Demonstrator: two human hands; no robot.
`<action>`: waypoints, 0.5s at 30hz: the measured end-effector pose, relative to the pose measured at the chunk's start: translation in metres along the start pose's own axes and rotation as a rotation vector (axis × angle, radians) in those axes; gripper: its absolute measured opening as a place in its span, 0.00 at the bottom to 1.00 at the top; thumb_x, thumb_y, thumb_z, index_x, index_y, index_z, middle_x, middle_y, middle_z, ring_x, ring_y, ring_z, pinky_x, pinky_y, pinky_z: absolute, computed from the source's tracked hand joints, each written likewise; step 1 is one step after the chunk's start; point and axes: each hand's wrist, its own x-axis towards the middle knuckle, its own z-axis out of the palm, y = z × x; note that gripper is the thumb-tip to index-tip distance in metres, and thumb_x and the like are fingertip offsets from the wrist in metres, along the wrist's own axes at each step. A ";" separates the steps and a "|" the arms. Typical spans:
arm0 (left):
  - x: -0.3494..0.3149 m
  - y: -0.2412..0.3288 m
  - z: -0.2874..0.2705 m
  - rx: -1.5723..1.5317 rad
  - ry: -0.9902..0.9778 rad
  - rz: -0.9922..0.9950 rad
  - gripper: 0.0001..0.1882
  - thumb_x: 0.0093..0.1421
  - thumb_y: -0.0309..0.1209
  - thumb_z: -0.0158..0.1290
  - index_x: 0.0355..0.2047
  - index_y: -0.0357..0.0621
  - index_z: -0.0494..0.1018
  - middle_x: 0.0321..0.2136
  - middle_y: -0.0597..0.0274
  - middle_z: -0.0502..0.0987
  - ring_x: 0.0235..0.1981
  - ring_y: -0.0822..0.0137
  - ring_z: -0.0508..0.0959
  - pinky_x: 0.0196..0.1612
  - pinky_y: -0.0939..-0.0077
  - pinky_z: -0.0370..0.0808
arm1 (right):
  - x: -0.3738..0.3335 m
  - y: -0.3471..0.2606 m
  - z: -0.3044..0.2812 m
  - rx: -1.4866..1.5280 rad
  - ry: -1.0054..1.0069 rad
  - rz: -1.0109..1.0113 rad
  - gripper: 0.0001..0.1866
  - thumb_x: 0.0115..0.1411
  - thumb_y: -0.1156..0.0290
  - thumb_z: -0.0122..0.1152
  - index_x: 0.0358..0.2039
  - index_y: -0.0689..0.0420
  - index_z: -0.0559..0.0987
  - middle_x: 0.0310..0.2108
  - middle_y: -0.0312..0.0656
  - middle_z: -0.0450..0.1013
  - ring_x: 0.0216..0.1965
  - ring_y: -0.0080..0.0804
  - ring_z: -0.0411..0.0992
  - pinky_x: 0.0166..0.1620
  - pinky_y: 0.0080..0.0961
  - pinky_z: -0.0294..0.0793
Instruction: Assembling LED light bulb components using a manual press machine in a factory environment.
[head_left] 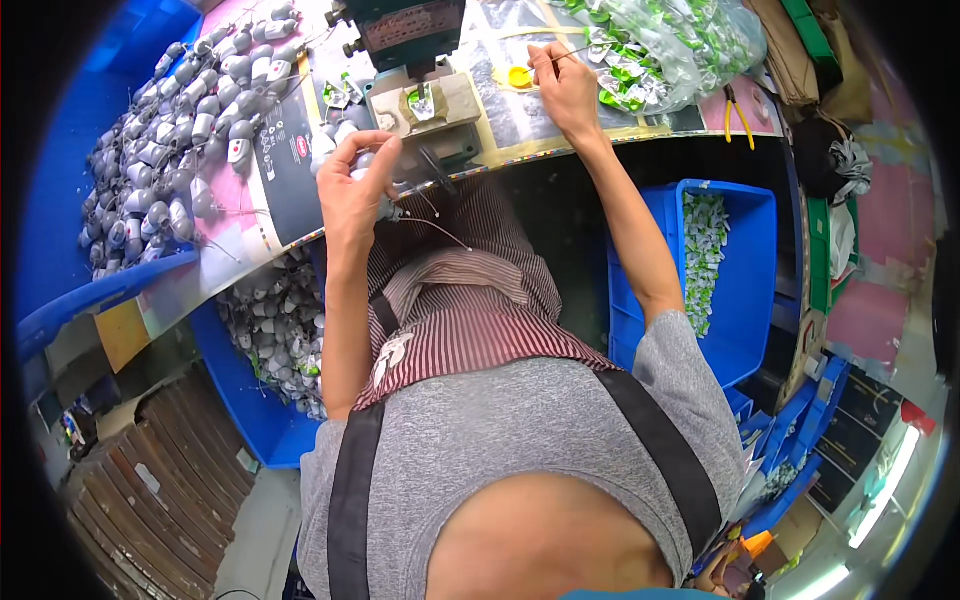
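My left hand (350, 195) is at the table's front edge, its thumb and fingers closed round a small grey rounded part (387, 210) with thin wires hanging from it. Beyond it stands a dark green bench press (410, 35), with a small white-and-green piece (420, 104) in its metal fixture (450, 105). My right hand (567, 92) pinches a thin stick-like tool (590, 48) next to a small yellow dish (519, 77). The tool's tip is too small to make out.
Grey-and-white wired parts (150, 165) are heaped at the left. White-and-green pieces spill from a clear plastic bag (705, 50) at the far right, near yellow-handled pliers (740, 120). Blue bins stand below the table on the left (240, 390) and right (748, 290).
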 end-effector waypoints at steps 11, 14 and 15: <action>-0.023 -0.001 0.040 0.833 -0.057 0.735 0.06 0.56 0.25 0.59 0.34 0.43 0.75 0.50 0.59 0.79 0.36 0.57 0.81 0.38 0.65 0.80 | -0.015 -0.068 0.020 0.835 -0.344 0.293 0.15 0.71 0.59 0.56 0.33 0.57 0.79 0.22 0.31 0.73 0.19 0.13 0.67 0.22 0.11 0.61; -0.020 -0.003 0.043 0.899 -0.055 0.672 0.06 0.57 0.24 0.60 0.34 0.41 0.75 0.52 0.61 0.79 0.40 0.55 0.82 0.41 0.65 0.80 | -0.023 -0.082 0.036 0.753 -0.359 0.224 0.15 0.72 0.61 0.54 0.33 0.58 0.78 0.22 0.31 0.73 0.19 0.14 0.67 0.23 0.12 0.64; -0.020 -0.003 0.042 0.919 -0.057 0.675 0.06 0.57 0.24 0.59 0.34 0.42 0.74 0.52 0.61 0.79 0.39 0.55 0.82 0.40 0.64 0.80 | -0.024 -0.083 0.040 0.753 -0.365 0.223 0.15 0.72 0.61 0.54 0.33 0.58 0.78 0.22 0.31 0.73 0.19 0.14 0.67 0.23 0.12 0.64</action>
